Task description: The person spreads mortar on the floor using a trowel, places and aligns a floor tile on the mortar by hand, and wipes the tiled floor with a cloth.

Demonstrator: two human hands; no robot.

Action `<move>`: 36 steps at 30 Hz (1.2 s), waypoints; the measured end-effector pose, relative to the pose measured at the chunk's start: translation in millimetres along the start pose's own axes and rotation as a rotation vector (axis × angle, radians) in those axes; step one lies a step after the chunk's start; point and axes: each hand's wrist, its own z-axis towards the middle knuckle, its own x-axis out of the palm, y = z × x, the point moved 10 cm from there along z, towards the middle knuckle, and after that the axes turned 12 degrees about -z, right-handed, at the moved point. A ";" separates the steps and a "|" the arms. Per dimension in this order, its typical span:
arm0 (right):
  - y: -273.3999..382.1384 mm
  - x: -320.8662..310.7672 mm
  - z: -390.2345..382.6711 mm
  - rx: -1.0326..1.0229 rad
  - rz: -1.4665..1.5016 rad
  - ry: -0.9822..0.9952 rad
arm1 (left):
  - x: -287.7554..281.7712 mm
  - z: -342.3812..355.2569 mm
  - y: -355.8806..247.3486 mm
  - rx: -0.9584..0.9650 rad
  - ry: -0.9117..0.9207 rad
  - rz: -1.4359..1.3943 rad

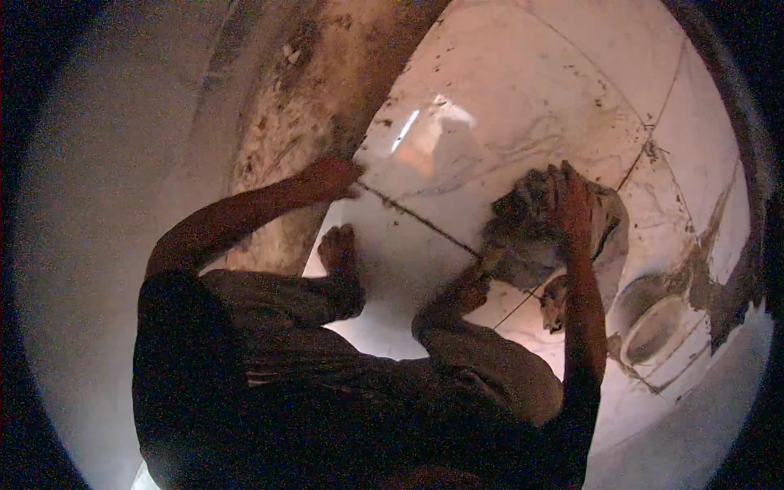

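Note:
My right hand (pixel 574 200) lies on a crumpled grey-brown cloth (pixel 523 233), its fingers pressed against the folds. The cloth rests on the pale, shiny tiled floor (pixel 498 98), right of my right foot (pixel 469 294). My left hand (pixel 331 178) is closed at the left edge of the tiles, beside a dark joint line (pixel 420 219). Whatever it may hold is hidden in the dim light. Near my right wrist sits a small crumpled piece (pixel 554 304) whose kind I cannot make out.
A rough, soiled brown strip (pixel 278 139) runs along the tiles' left side. My bare left foot (pixel 339 253) stands near that edge. A round, shallow, pale basin-like shape (pixel 656 331) lies at the right. Dark crumbs of dirt (pixel 649 147) dot the tiles.

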 end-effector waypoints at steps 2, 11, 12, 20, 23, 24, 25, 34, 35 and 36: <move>17.0 0.9 7.7 -0.031 0.041 -0.002 | 10.2 -21.1 10.0 0.037 -0.061 -0.092; 22.5 -24.4 -31.4 0.014 0.112 0.055 | 13.0 -6.5 2.5 -0.005 -0.056 0.105; 24.2 -13.1 -33.9 -0.043 0.141 0.089 | 14.5 -3.1 8.1 0.028 -0.030 0.135; -176.7 14.5 -62.0 0.555 0.318 -0.372 | 23.0 26.4 13.3 -0.090 0.247 0.281; -242.8 -81.8 -89.3 0.647 -0.048 -0.380 | 19.9 22.0 -6.6 0.057 0.056 0.376; -241.1 -113.8 -96.9 0.748 -0.275 -0.436 | 77.3 22.7 88.5 0.181 0.001 0.281; -250.4 -127.8 -135.3 0.904 -0.507 -0.475 | 107.8 34.4 166.6 0.350 -0.019 0.243; -20.3 92.9 -203.2 0.302 0.215 0.417 | 35.3 18.2 14.6 0.131 0.099 0.416; -21.9 108.9 -214.1 0.300 0.220 0.421 | 35.8 17.2 25.3 0.012 0.164 0.370; -25.1 114.5 -223.0 0.284 0.217 0.391 | 32.8 13.8 25.0 0.013 0.174 0.371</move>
